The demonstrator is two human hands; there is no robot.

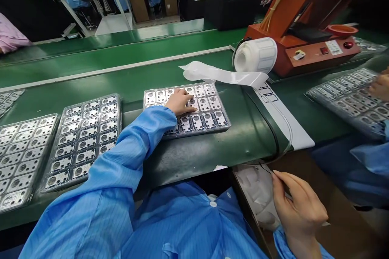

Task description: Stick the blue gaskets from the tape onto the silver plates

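My left hand (180, 102) rests on a clear plastic tray (226, 126) of silver metal plates in front of me. Its fingers are spread and touch plates near the tray's middle. Each plate, such as one (208, 119) in the front row, has a round opening and small dark holes. My right hand (299, 204) is off the bench edge at the lower right, thumb and forefinger pinched together. A thin dark piece (265, 166) shows at its fingertips; its kind is unclear. Below lies an open cardboard box (249, 206) with crumpled white material.
More plate trays lie left, one (88, 137) closest. A white label roll (258, 54) trails a curled strip (219, 75) and a printed strip (285, 119) over the bench edge. An orange machine (304, 54) stands behind. At right, another person's hand (379, 85) touches a tray (349, 101).
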